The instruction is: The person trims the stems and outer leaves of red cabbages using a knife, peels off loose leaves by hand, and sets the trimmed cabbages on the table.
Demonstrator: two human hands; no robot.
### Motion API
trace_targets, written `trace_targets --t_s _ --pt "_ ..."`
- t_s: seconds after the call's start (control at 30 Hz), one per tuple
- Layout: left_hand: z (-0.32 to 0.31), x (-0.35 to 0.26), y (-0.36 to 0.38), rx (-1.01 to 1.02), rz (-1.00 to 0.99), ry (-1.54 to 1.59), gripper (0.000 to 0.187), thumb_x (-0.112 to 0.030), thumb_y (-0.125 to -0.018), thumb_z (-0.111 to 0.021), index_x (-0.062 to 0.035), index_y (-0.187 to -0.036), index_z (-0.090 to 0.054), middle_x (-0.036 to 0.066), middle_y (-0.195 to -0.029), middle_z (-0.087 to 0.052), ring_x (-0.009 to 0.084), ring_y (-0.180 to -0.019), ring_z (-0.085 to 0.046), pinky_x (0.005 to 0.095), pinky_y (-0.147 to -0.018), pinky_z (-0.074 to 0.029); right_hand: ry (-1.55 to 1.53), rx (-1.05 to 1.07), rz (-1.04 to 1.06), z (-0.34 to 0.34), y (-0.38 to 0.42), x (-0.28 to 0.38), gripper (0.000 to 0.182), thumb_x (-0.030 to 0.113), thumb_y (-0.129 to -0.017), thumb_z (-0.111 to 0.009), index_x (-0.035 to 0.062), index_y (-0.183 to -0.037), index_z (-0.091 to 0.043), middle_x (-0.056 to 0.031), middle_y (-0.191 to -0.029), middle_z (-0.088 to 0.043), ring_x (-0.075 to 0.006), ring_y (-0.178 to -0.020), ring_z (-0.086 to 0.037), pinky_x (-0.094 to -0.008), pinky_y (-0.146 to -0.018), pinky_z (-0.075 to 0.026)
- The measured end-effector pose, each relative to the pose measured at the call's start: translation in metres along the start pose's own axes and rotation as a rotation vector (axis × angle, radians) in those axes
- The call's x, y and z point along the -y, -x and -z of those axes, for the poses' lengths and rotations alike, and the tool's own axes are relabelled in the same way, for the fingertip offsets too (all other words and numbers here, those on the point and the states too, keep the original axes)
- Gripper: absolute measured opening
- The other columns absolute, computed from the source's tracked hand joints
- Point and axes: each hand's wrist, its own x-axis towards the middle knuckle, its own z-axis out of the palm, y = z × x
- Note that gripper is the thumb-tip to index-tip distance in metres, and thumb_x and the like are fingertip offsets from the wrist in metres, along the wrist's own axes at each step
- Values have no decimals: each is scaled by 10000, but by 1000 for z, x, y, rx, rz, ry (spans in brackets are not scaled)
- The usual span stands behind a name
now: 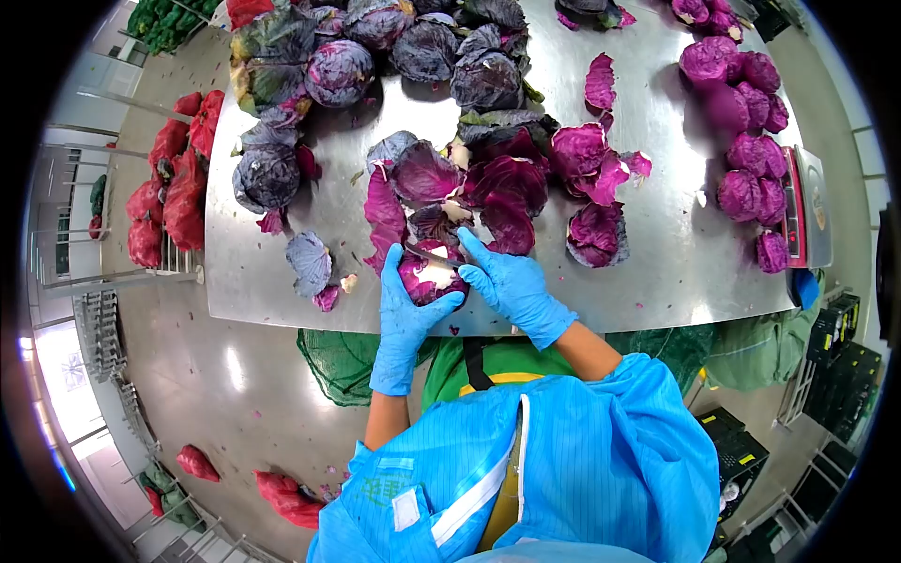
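Both my hands wear blue gloves. My left hand (408,305) is closed round a red cabbage (422,280) near the table's front edge, its pale cut stem facing up. In my right hand (511,284) is a knife (432,255), its dark blade lying across the top of the cabbage; the handle is hidden by my fingers. Just beyond my hands lie loose purple outer leaves (507,192) in a heap. A single curled leaf (383,216) rests left of the heap, and a partly peeled cabbage (597,235) sits to the right.
Untrimmed cabbages (340,73) are piled at the back left of the metal table (657,291). Peeled cabbages (741,192) line the right side beside a red scale (796,206). Red net sacks (183,188) stand left of the table. Green netting (328,361) hangs below the front edge.
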Motion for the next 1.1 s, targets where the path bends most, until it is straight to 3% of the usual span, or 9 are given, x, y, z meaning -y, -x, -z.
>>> trace_targets --t_s 0.3,0.33,0.47,0.57,0.67,0.77,0.83,0.9,1.1 --pt "-6 -2 -5 3 -53 -80 1080 -292 -573 -877 38 -1391 -254 211 -1276 -408 294 -1148 -488 372 -976 -436 29 -15 1 -9 -25 1 546 497 -958 -380 227 -1432 -360 -152 -682 -638 -319 -505 -605 -432 -469 -467" --pt "-8 -3 -5 -2 -73 -71 1076 -292 -577 -875 41 -1391 -254 211 -1274 -409 293 -1152 -485 372 -976 -437 -40 47 -118 -4 -27 7 484 520 -951 -367 244 -1323 -505 -111 -1030 -669 -301 -729 -666 -422 -583 -514" --pt "-9 -4 3 -12 -233 -205 1078 -305 -575 -868 19 -1402 -258 208 -1339 -379 329 -1204 -454 397 -1017 -396 -405 -114 -347 -32 -41 -18 509 551 -947 -365 167 -1069 -676 -173 -934 -666 -365 -796 -638 -427 -682 -507" --pt "-1 11 9 1 -283 -197 1129 -335 -555 -875 -3 -1425 -236 201 -1395 -346 352 -1250 -422 419 -1050 -361 -1080 228 -456 -7 -47 -25 375 431 -902 -587 79 -985 -689 -72 -638 -613 -135 -521 -557 -270 -503 -440" --pt "15 6 14 -60 -193 75 1143 -293 -582 -883 -17 -1451 -193 179 -1413 -332 298 -1244 -441 391 -1015 -418 -1117 184 -487 -6 -42 -1 255 294 -857 -692 68 -977 -682 -20 -684 -627 -65 -558 -530 -219 -535 -439" --pt "20 20 36 -163 171 467 1061 -139 -632 -857 -57 -1459 -198 158 -1371 -383 271 -1183 -492 357 -979 -448 -696 -249 -83 -37 -21 24 320 281 -826 -717 82 -1072 -674 -80 -794 -692 -131 -625 -631 -277 -588 -507" --pt "-1 13 36 -377 317 519 978 -80 -663 -819 -55 -1444 -232 135 -1328 -422 247 -1157 -499 351 -973 -448 -463 -161 107 -21 -8 42 312 274 -807 -720 110 -1069 -682 -123 -956 -692 -257 -825 -686 -329 -700 -550" --pt "3 25 33 -456 337 594 865 -74 -689 -792 -48 -1403 -305 119 -1289 -452 226 -1127 -509 364 -966 -451 -302 47 107 -6 -4 49 270 241 -826 -707 113 -1063 -689 -116 -952 -694 -200 -805 -691 -312 -694 -546" --pt "25 45 37 -391 405 993 797 -102 -668 -803 -31 -1345 -388 107 -1220 -515 228 -1088 -541 371 -956 -459 -1284 -444 -602 17 -11 -37 119 198 -857 -696 92 -899 -663 59 -610 -504 -49 -469 -444 -214 -419 -338"
